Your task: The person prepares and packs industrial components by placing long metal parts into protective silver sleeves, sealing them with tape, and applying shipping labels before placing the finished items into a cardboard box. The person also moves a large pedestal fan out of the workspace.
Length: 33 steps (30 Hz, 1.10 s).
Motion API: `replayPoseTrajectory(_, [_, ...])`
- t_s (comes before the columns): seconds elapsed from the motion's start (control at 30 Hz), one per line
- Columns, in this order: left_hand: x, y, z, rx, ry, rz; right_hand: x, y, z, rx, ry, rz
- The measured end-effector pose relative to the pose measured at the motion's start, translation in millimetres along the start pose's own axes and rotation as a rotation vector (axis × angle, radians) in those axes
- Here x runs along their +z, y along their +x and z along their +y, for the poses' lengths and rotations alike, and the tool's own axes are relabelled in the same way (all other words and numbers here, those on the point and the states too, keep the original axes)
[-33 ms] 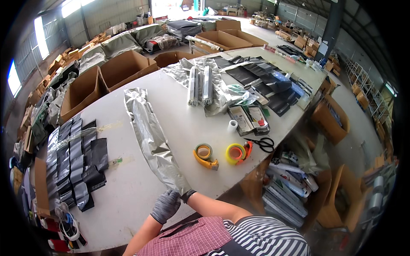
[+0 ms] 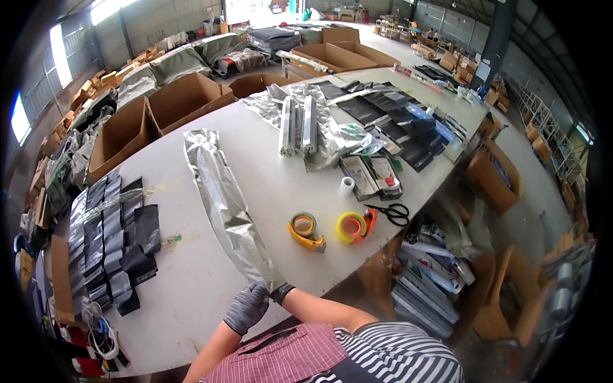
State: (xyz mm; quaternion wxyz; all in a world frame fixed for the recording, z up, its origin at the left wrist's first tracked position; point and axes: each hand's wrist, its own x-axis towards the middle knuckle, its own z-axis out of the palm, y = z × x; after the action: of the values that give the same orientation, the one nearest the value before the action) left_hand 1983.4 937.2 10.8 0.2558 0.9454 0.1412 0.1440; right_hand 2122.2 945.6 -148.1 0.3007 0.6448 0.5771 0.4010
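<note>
A long silver foil bag (image 2: 228,214) lies on the white table, its near end raised against my hands at the front edge. My left hand (image 2: 248,309), in a grey striped glove, has its fingers closed on the left corner of that end. Beside it, my right hand (image 2: 281,293), in a dark glove, is at the right corner. The foil hides most of its fingers, so their grip does not show. To the right of the bag lie a yellow tape dispenser (image 2: 309,240), an orange dispenser with yellow tape (image 2: 352,228) and black-handled scissors (image 2: 396,214).
Flat black bags (image 2: 115,239) are spread at the left, near a small white fan (image 2: 102,335). Two silver-grey bundles (image 2: 308,124) lie on foil sheets at the far side, beside an open box (image 2: 361,179). Cardboard cartons (image 2: 191,102) stand along the far edge; wrapped rolls (image 2: 424,297) fill one at right.
</note>
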Motion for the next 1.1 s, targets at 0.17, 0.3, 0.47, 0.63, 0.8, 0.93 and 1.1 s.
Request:
replayPoseTrajectory(0.17, [-1.4,-18.0,-5.3,-0.153,-0.088,-0.113,-53.1,-73.7,70.6,0.345,2.014,-0.073])
replayPoseTrajectory(0.3, [-1.3,-10.6,2.5,-0.164,-0.140,-0.131,58.9,-147.2,128.6,0.207,2.499,-0.508])
replayPoseTrajectory(0.47, [14.9,-14.9,0.6,-0.261,-0.190,-0.059,265.5,-160.2,243.2,0.915,0.934,0.012])
replayPoseTrajectory(0.63, [19.5,-15.9,6.1,-0.340,-0.236,-0.016,334.1,-134.5,306.8,1.203,0.645,-0.469])
replayPoseTrajectory(0.8, [12.2,-7.2,18.8,-0.367,-0.139,-0.010,380.2,-164.0,323.2,1.094,0.750,-0.270])
replayPoseTrajectory(0.93, [12.2,-9.4,16.9,-0.369,-0.128,0.049,225.0,-127.8,313.5,1.333,2.125,0.101])
replayPoseTrajectory(1.1, [12.6,-14.5,7.8,-0.326,-0.145,0.055,127.0,-149.3,233.9,0.765,2.228,-0.068])
